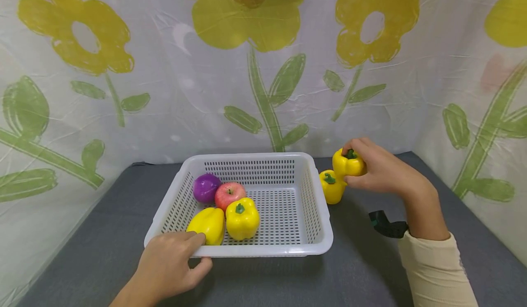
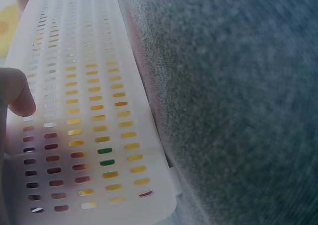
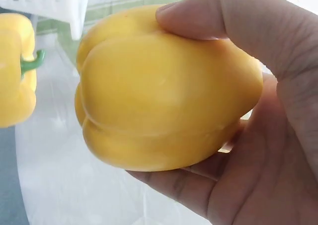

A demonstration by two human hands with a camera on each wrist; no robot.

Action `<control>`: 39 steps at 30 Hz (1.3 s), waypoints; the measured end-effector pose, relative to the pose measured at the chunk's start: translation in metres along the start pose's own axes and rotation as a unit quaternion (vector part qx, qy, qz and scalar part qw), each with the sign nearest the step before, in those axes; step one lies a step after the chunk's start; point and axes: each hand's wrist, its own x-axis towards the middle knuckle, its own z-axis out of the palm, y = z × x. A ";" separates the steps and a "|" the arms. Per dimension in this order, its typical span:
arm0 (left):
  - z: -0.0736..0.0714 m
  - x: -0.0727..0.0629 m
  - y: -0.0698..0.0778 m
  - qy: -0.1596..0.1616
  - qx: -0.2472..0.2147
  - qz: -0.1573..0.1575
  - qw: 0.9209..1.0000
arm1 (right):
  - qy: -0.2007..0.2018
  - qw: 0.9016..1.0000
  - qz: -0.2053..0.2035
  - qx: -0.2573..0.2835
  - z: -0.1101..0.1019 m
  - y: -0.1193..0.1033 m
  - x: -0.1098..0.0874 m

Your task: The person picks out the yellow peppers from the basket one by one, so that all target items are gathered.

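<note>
Holding a pepper (image 1: 346, 164) (right hand (image 1: 379, 167)), dark tabletop (image 1: 267, 282), pale flowered backdrop (image 1: 185, 101)

Your right hand (image 3: 290, 111) holds 1 yellow pepper (image 3: 159, 86). You see a 2nd pepper (image 3: 12, 71), its stem (image 3: 32, 62) green, near a white basket (image 3: 47, 1).

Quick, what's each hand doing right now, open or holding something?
Left hand: holding the white basket by its near rim.
Right hand: holding a yellow pepper.

green-stemmed yellow pepper (image 1: 345, 164) aloft beside white basket (image 1: 263, 251)
</note>
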 end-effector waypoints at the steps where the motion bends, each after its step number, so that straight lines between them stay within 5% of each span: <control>1: 0.000 0.000 0.000 -0.002 0.001 -0.001 1.000 | -0.001 1.000 0.004 0.000 0.000 0.001 0.000; 23: 0.002 -0.001 -0.001 0.013 -0.001 0.008 1.000 | -0.012 0.998 0.048 -0.046 -0.001 0.010 -0.001; 39: 0.001 0.000 0.000 -0.016 0.002 -0.008 1.000 | -0.043 0.995 0.079 -0.050 0.001 0.023 0.000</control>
